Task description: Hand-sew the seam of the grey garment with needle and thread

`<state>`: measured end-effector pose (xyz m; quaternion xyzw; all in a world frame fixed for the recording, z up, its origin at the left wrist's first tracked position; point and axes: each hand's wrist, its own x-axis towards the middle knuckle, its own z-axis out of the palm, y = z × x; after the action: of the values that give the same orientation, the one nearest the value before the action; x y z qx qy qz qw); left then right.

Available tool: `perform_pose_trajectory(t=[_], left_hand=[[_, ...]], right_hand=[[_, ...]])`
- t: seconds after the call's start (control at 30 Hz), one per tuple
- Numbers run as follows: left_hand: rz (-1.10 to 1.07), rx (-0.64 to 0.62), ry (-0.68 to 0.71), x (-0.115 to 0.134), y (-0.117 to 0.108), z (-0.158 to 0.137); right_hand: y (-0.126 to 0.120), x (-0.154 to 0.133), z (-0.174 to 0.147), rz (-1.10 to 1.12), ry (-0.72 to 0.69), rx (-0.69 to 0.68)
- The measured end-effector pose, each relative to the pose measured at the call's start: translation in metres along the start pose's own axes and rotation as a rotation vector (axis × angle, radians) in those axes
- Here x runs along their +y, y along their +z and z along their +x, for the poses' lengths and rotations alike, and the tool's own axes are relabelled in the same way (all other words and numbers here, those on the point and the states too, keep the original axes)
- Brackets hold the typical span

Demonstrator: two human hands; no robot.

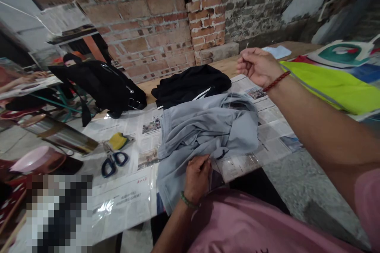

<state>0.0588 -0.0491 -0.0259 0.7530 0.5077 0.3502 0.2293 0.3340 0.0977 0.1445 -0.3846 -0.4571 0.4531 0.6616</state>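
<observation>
A grey fabric garment [192, 126] lies bunched on the table in front of me. At its near edge my left hand [197, 178] is closed, pinching the cloth; its fingertips are partly hidden. Raised well above the garment's right side, my right hand [255, 65] is closed in a pinch on a thin sewing needle [247, 45], whose tip pokes up past the fingers. A fine thread [230, 97] runs from that hand down toward the cloth near my left hand, faint in places. A small dark spot [222, 153] shows on the fabric beside the left hand.
Newspaper under clear plastic [124, 193] covers the table. Blue-handled scissors [111, 162], a yellow object [118, 140] and a metal flask [59, 132] are at left. Behind lie a black bag [103, 87] and black clothing [190, 83]; an iron [341, 53] and neon-yellow cloth [335, 87] at right.
</observation>
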Motion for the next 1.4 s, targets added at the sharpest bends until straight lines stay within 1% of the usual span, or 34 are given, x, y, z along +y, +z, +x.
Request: perform_pose_trajectory(t=[0.07, 0.13, 0.23, 0.27, 0.33, 0.43, 0.57, 0.63, 0.73, 0.8, 0.87, 0.93, 0.97, 1.03, 1.1, 1.13, 1.17, 1.2, 1.23, 1.27, 1.3, 1.37, 1.4], left_hand=[[-0.030, -0.001, -0.007, 0.002, -0.001, 0.001], [-0.051, 0.014, 0.003, 0.005, -0.005, 0.005], [-0.023, 0.040, 0.082, 0.010, -0.015, 0.014], [-0.004, 0.041, 0.117, 0.011, -0.018, 0.018], [0.010, 0.034, 0.178, 0.011, -0.022, 0.024], [-0.030, 0.042, 0.200, 0.007, -0.021, 0.030], [-0.061, 0.075, 0.163, -0.003, -0.012, 0.033], [-0.051, 0.103, 0.132, -0.007, -0.009, 0.034], [0.000, 0.126, 0.075, -0.011, -0.006, 0.036], [0.080, 0.110, 0.036, -0.011, -0.005, 0.038], [0.190, 0.072, 0.020, -0.008, -0.006, 0.040], [0.313, 0.060, 0.058, -0.002, -0.009, 0.042], [0.378, 0.079, 0.091, 0.002, -0.012, 0.041], [0.489, 0.163, 0.173, 0.014, -0.019, 0.036], [0.516, 0.251, 0.250, 0.029, -0.023, 0.026], [0.469, 0.257, 0.311, 0.036, -0.023, 0.020], [0.400, 0.249, 0.348, 0.043, -0.022, 0.014], [0.317, 0.173, 0.394, 0.048, -0.018, 0.008], [0.254, 0.068, 0.385, 0.051, -0.013, 0.004], [0.221, 0.000, 0.338, 0.053, -0.006, 0.001], [0.223, -0.028, 0.274, 0.054, 0.002, 0.000], [0.287, -0.046, 0.174, 0.051, 0.018, 0.003], [0.339, -0.040, 0.147, 0.049, 0.024, 0.006]], right_hand=[[0.010, 0.012, -0.018, -0.036, 0.038, -0.119], [0.022, 0.032, -0.042, -0.123, 0.093, -0.254], [0.035, 0.068, -0.079, -0.290, 0.195, -0.359], [0.038, 0.079, -0.090, -0.320, 0.214, -0.393], [0.040, 0.098, -0.108, -0.334, 0.264, -0.420], [0.037, 0.120, -0.128, -0.293, 0.299, -0.346], [0.023, 0.140, -0.143, -0.232, 0.303, -0.151], [0.015, 0.149, -0.146, -0.196, 0.326, -0.084], [0.008, 0.158, -0.146, -0.071, 0.363, -0.039], [0.007, 0.161, -0.145, -0.013, 0.372, -0.034], [0.007, 0.164, -0.145, -0.008, 0.363, -0.040], [0.007, 0.165, -0.145, -0.018, 0.343, -0.042], [0.007, 0.165, -0.146, -0.021, 0.335, -0.041], [0.007, 0.165, -0.146, -0.025, 0.332, -0.037], [0.007, 0.164, -0.145, -0.027, 0.345, -0.034], [0.007, 0.163, -0.145, -0.030, 0.352, -0.033], [0.008, 0.162, -0.144, -0.034, 0.359, -0.033], [0.008, 0.161, -0.144, -0.039, 0.363, -0.033], [0.008, 0.159, -0.144, -0.044, 0.364, -0.034], [0.007, 0.159, -0.144, -0.048, 0.363, -0.034], [0.007, 0.158, -0.144, -0.051, 0.360, -0.034], [0.006, 0.157, -0.144, -0.054, 0.358, -0.039], [0.006, 0.157, -0.144, -0.055, 0.358, -0.042]])
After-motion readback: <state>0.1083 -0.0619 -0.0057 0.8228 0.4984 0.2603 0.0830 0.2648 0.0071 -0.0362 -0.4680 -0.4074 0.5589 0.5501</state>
